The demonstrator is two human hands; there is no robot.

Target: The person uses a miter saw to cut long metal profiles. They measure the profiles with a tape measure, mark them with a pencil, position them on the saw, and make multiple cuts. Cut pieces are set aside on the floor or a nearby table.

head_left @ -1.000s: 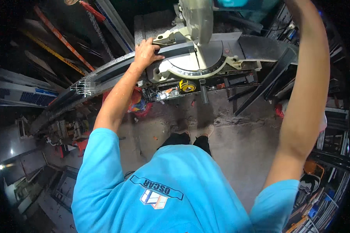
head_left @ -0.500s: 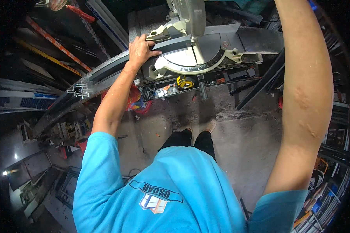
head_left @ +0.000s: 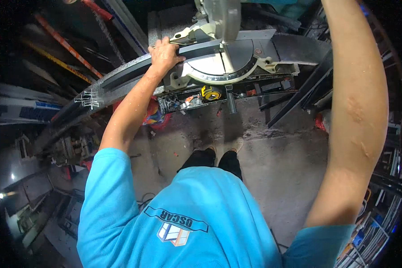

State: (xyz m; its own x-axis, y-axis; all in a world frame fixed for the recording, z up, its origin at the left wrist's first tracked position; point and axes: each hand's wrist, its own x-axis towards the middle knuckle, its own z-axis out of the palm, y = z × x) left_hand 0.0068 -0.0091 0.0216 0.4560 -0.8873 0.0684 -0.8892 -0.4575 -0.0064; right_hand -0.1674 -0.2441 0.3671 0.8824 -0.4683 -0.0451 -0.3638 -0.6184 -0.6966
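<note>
Dark metal profile point(head_left: 198, 52) under the left hand point(head_left: 164, 55) (in its grip), visible either side.

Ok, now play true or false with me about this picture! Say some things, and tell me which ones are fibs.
1. The left hand is on a long dark bar. True.
2. You can see the right hand. False: only the right arm shows, running out past the top edge.
3. A yellow and black tape measure is there. True.
4. The person wears a red top. False: the shirt is blue.
5. A saw is in front of the person. True.
6. The tape measure is behind the saw. False: it is nearer the person.
</note>
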